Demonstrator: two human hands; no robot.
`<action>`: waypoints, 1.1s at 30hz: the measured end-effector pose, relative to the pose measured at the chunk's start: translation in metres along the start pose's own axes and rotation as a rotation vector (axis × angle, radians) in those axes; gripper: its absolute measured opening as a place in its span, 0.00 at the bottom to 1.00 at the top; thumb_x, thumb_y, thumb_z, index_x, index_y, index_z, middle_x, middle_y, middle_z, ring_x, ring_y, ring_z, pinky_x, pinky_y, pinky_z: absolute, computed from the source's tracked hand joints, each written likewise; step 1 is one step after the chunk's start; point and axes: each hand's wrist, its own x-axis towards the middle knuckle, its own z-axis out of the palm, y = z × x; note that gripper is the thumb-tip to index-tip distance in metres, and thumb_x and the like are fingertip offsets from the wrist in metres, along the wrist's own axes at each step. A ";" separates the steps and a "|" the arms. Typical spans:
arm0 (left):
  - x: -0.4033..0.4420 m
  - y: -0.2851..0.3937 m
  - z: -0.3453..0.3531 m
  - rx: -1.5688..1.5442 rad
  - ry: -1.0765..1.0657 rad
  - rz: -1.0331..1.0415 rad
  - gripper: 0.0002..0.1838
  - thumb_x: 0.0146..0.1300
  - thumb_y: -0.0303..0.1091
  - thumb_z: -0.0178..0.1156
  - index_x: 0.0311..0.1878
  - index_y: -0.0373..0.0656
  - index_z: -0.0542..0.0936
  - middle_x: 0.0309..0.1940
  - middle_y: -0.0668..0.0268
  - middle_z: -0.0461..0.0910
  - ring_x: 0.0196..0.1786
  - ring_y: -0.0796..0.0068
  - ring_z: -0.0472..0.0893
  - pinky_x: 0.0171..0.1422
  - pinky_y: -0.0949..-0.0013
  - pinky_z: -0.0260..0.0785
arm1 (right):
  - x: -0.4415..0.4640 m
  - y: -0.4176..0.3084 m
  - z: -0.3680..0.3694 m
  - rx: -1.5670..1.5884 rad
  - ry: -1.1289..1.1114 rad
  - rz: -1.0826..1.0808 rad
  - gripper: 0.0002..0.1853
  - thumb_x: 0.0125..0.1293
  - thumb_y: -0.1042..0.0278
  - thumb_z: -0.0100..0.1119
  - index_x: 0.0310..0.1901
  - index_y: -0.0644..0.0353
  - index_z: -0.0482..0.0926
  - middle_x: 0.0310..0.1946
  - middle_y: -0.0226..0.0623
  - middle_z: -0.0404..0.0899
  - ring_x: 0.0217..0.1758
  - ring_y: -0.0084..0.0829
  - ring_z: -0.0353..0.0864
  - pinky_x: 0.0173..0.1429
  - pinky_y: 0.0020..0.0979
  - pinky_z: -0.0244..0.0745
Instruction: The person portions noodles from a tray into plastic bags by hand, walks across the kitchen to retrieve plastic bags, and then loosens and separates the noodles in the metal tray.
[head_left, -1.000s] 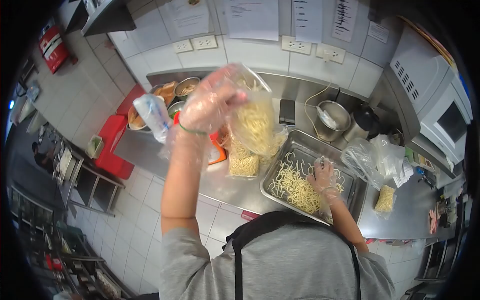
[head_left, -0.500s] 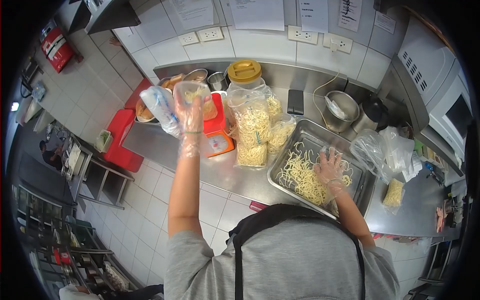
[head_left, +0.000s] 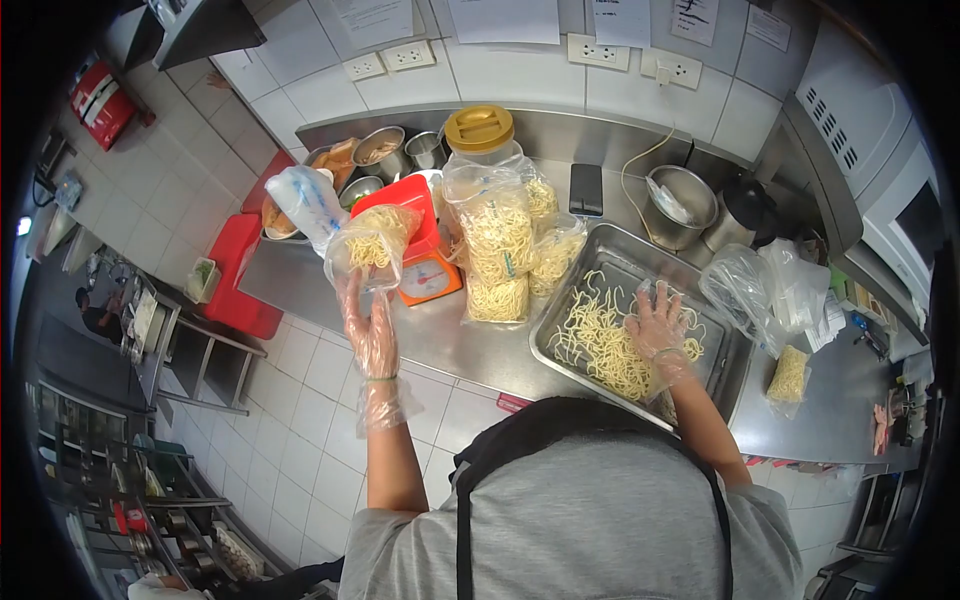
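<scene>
1. Nearest, the right hand (head_left: 658, 325) lies palm down with fingers spread wide, in a clear glove. It touches the loose noodles (head_left: 600, 345), apparently resting on the strands rather than grasping them.
2. Those noodles sit in a metal tray (head_left: 625, 262), mostly in its near part; its raised walls probably serve to contain the loose strands on the worktop (head_left: 810, 425).
3. The left hand (head_left: 372, 335), also gloved, reaches up to the mouth of an open noodle bag (head_left: 385, 235). Thumb and fingers stand apart there; I cannot tell whether they pinch the plastic.
4. That bag's mouth faces the left hand, likely for easy access to the noodles within. It overlaps the red tub (head_left: 418, 205) in view; whether it rests inside is unclear. The tub is by the orange scale (head_left: 430, 278), presumably for weighing.
5. Between scale and tray, filled noodle bags (head_left: 500, 240) are grouped together, seemingly to be within reach of both hands.
6. Behind them stands a yellow-lidded jar (head_left: 480, 130); a phone (head_left: 587, 190) lies beyond the tray, apart from the noodles.
7. Farthest, papers (head_left: 505, 20) hang on the wall, probably for reading while standing.
</scene>
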 end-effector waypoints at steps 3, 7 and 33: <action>-0.010 0.021 -0.004 0.071 -0.015 -0.012 0.22 0.67 0.29 0.58 0.64 0.38 0.74 0.75 0.50 0.54 0.75 0.59 0.59 0.71 0.63 0.62 | -0.001 -0.001 -0.001 0.002 -0.006 0.002 0.34 0.70 0.42 0.46 0.75 0.43 0.55 0.79 0.47 0.37 0.79 0.64 0.35 0.75 0.68 0.37; -0.007 0.028 -0.008 0.133 -0.016 0.111 0.21 0.67 0.29 0.59 0.63 0.39 0.76 0.74 0.49 0.56 0.74 0.61 0.62 0.68 0.65 0.64 | -0.002 0.000 -0.002 0.001 -0.010 -0.001 0.34 0.70 0.42 0.45 0.75 0.43 0.55 0.79 0.46 0.37 0.79 0.63 0.35 0.75 0.67 0.37; -0.013 0.081 0.084 -0.543 -0.486 -0.513 0.30 0.63 0.21 0.56 0.70 0.38 0.64 0.61 0.58 0.71 0.59 0.65 0.77 0.51 0.64 0.82 | -0.050 0.049 -0.015 0.045 -0.054 0.201 0.34 0.72 0.38 0.40 0.76 0.37 0.53 0.80 0.40 0.35 0.80 0.60 0.31 0.75 0.68 0.34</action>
